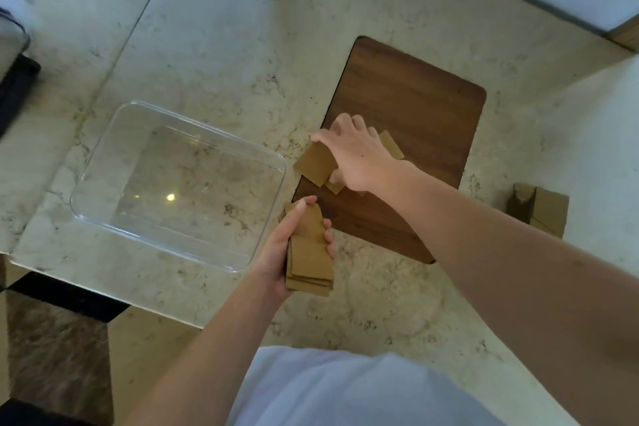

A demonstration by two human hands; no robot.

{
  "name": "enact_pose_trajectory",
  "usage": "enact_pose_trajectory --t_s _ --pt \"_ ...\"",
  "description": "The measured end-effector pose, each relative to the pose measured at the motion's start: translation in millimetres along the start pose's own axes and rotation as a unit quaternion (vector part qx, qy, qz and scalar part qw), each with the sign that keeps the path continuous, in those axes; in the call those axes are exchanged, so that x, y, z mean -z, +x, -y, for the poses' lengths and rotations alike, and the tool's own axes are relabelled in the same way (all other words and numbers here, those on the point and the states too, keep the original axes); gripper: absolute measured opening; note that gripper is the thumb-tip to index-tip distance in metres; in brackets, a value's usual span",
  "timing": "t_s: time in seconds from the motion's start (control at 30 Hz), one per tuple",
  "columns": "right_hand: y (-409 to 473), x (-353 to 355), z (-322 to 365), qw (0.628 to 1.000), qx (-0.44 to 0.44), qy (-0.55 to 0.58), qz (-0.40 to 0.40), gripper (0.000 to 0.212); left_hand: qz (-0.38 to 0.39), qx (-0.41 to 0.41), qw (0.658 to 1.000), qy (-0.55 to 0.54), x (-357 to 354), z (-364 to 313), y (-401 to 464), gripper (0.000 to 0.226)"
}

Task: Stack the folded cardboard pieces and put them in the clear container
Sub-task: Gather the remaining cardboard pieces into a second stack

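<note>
My left hand (290, 249) holds a stack of folded brown cardboard pieces (311, 263) just in front of the dark wooden board (415, 107). My right hand (356, 152) is on the board's near left part, its fingers closed on a folded cardboard piece (314, 164) that juts over the board's left edge. More brown pieces (392, 145) show under and beyond that hand, partly hidden by it. The clear container (103, 156) stands to the left on the marble top, with nothing in it.
An opened small cardboard box (543, 209) lies to the right of the board. A dark object (14, 86) sits at the far left edge. The marble counter (214, 45) ends near the lower left, where the floor shows. A white wall runs along the upper right.
</note>
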State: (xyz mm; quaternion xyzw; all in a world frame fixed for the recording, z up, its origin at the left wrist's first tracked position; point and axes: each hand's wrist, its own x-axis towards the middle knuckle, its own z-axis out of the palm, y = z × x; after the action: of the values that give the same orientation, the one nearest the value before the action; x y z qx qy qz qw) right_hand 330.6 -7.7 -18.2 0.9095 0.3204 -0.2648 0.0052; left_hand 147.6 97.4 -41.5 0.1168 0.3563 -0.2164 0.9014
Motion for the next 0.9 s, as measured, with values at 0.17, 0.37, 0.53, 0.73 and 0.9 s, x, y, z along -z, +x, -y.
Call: enact_pose_trajectory --t_s 0.17,0.37,0.53,0.73,0.9 --pt "18.8 12.8 -4.9 0.996 -0.002 -0.085 0.02 0.083 -0.008 -0.007 1.0 0.002 5.8 -4.6 7.6 0.041" --pt "-0.2 13.0 -10.9 0.999 -0.014 -0.009 -0.029 0.021 -0.024 -0.028 0.999 0.012 5.8 -5.8 14.0 0.04" --pt "-43.8 11.0 -13.8 0.959 -0.109 0.242 -0.095 0.028 -0.038 -0.028 0.999 0.025 -1.8 -1.7 13.5 0.037" --pt "-97.9 0.0 4.4 0.738 -0.267 0.619 -0.018 0.036 -0.026 -0.018 0.999 0.04 -9.3 9.4 6.0 0.039" --pt "-127.8 -18.8 10.5 0.714 -0.242 0.656 0.019 0.033 0.002 -0.024 0.997 0.067 -16.0 14.7 -2.2 0.04"
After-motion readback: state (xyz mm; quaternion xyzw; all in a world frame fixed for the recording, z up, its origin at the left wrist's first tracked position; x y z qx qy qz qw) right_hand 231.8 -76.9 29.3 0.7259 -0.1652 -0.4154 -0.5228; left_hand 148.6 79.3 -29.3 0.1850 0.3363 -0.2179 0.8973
